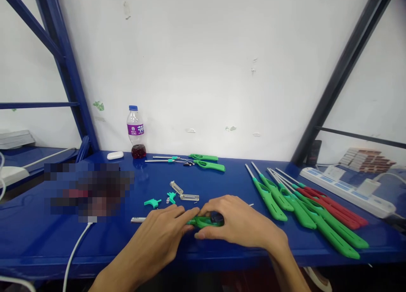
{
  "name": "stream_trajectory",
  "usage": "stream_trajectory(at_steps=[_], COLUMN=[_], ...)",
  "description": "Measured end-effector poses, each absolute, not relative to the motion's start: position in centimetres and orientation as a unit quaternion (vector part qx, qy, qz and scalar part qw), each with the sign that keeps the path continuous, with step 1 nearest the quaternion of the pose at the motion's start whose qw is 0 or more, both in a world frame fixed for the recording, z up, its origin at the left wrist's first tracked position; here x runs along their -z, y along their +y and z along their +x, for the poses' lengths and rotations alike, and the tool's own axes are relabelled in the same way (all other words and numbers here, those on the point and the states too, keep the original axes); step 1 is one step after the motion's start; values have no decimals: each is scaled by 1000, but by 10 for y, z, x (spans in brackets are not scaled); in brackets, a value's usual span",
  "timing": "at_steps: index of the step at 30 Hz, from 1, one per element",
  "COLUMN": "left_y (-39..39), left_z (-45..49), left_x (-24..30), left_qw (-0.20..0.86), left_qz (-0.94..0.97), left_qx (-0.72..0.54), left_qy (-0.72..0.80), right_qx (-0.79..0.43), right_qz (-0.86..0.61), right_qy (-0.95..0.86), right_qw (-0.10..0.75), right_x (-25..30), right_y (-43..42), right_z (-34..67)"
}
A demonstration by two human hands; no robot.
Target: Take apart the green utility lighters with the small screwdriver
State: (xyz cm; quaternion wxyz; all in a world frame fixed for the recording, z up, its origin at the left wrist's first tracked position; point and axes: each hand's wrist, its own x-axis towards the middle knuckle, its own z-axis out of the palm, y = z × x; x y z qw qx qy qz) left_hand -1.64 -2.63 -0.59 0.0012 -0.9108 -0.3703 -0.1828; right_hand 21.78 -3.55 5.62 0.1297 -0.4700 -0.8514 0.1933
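Both hands are at a green long-necked utility lighter (203,222) near the table's front. Its metal tube sticks out to the left, past my left hand (163,232), whose fingers close on the lighter's neck end. My right hand (237,222) curls round the green handle, with thumb and index finger on either side of it; a small dark part shows between them. Just beyond lie two teal triggers (152,203) and two clear fuel tanks (189,197). Farther back are opened green lighter halves (209,165) with metal tubes (158,161) and wires.
Several green lighters (269,202) and red lighters (336,205) lie at the right, by a white power strip (349,190). A drink bottle (136,133) and a white case (115,155) stand at the back left. A white cable (76,252) hangs over the front edge.
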Motion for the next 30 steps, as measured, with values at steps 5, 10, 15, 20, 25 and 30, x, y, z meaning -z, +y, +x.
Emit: stream_trajectory(at_steps=[5,10,15,20,25,30], left_y=[-27,-24,-21,-21,-20,-18], left_z=[-18,-21,-22,-23,-22,-19], left_x=[2,-1,3,8,7,5], left_qw=[-57,-127,-193,-179,-159,-168], left_qz=[-881,-866,-851,-851,-851,-852], left_qx=[172,201,208,228,258,244], left_qy=[-437,-440,-441,-437,-428,-432], right_qx=[-168,-168,-171,-178,-180,-171], right_qz=[-483,-482,-465,-466,-459,-471], right_qy=[-851,-852,-861,-859,-861,-852], right_qw=[122,118,113,114,126,152], right_x=[-52,-48,-45,-45,-44,-44], right_y=[-32,-31,-25,-20,-20,-21], right_z=[213,208,210,212,213,214])
